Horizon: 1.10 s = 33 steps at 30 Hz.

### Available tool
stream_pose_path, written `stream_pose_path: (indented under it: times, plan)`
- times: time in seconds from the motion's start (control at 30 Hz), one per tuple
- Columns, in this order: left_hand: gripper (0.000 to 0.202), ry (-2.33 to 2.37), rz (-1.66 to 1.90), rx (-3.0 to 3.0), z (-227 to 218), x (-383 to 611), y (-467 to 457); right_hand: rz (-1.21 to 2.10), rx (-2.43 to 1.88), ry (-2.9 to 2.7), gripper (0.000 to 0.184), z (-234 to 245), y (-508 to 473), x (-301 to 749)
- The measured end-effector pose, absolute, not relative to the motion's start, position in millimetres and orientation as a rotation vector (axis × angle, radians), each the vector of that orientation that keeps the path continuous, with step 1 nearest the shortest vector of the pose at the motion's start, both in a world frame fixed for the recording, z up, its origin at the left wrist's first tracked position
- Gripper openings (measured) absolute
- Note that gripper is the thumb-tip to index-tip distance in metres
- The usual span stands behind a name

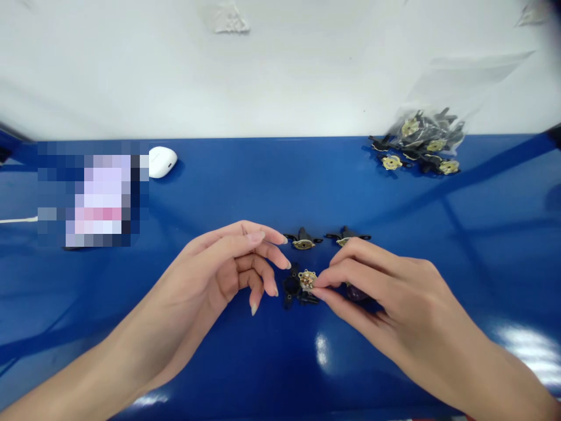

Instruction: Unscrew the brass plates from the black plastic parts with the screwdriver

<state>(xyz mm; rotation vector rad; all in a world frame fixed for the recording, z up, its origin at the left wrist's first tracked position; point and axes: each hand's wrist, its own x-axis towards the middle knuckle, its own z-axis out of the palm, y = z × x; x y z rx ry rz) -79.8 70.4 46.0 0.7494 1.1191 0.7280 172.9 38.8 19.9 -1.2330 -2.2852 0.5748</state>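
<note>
A glossy blue worktop (245, 362) fills most of the view, with a plain white wall (280, 64) behind it. A blurred-out rectangular block (87, 193) lies far left. At the far right edge sits a crumpled clear plastic bag of black-and-brass parts (423, 140), a few of them spilled at its mouth. It seems to be kept back there as a supply, well apart from the space in front of the person.

The right hand (394, 298) comes in low from the right. Its thumb and forefinger are pinched shut on the small black plastic part with a brass-coloured toothed centre (307, 280), which is close to the worktop in the middle of the view. A fingertip grip probably suits so small a piece. The left hand (223, 272) is half open, fingers loosely curled, and holds nothing. Its fingertips are just beside the part's black side, likely ready to steady it; I cannot tell whether they touch.

A white rounded plastic case (162, 161) rests near the wall, out of the way. Two more black-and-brass parts (303, 240) lie side by side just beyond the hands, seemingly set apart from the bag.
</note>
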Motion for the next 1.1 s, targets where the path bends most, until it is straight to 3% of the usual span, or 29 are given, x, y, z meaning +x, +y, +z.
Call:
stream_pose_path:
  times: [0.53,1.1]
  plan:
    - [0.024,1.118,0.729,0.800,43.7,-80.0,69.9,0.542,-1.352,-2.146,0.012,31.5,38.3,173.8]
    - [0.010,1.418,0.772,1.701,39.3,-78.8,66.7,0.343,-1.537,-2.112,0.014,50.8,64.9,217.6]
